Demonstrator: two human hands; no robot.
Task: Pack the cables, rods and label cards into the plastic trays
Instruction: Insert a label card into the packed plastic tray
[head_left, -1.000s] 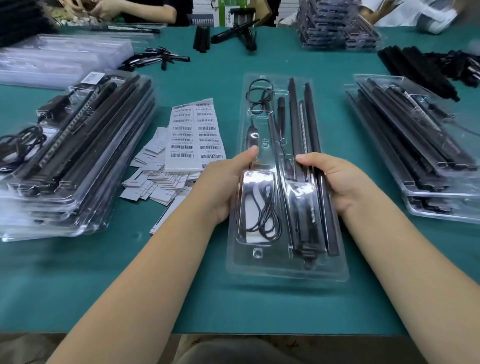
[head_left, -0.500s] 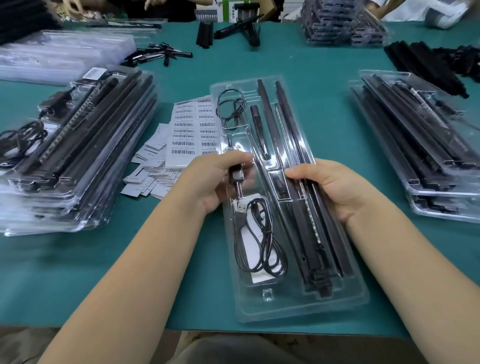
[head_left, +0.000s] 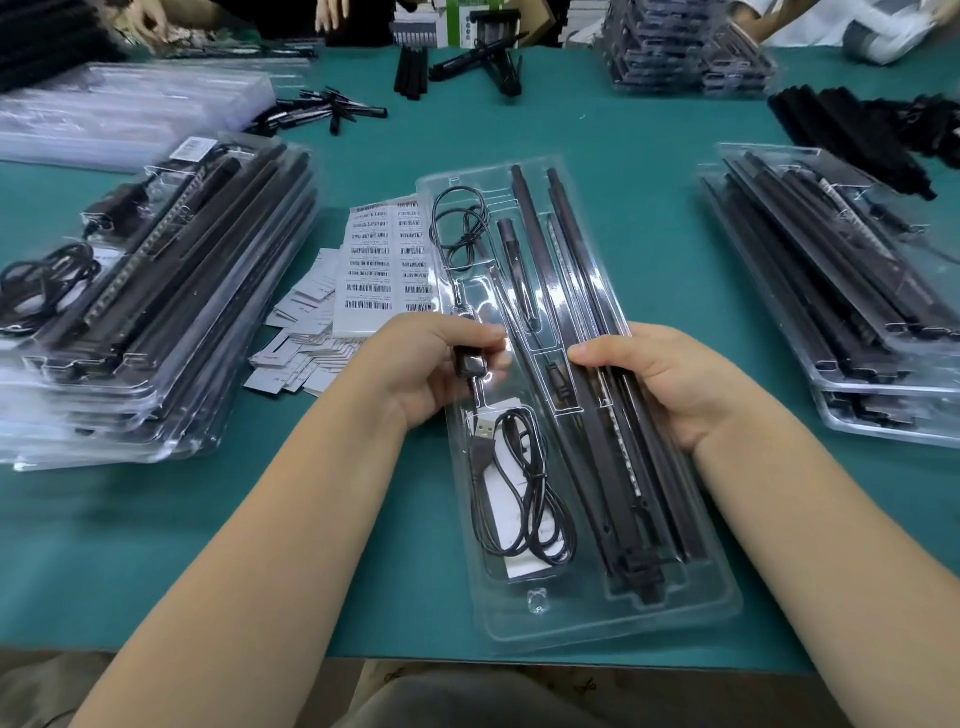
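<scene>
Bright even overhead light; glare on clear tray (head_left: 613, 623); blurred, bowed edges.

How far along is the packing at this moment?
Done: filled trays are stacked at the left and right. In hand: the middle tray already holds rods and a coiled cable; the left hand grips its inline controller, the right hand steadies the rods. Left: loose label cards.

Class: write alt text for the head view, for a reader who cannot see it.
Two hands hold a clear tray of black rods and cables on a green table; the left hand pinches an inline cable box, the right hand grips the tray's right side.
</scene>
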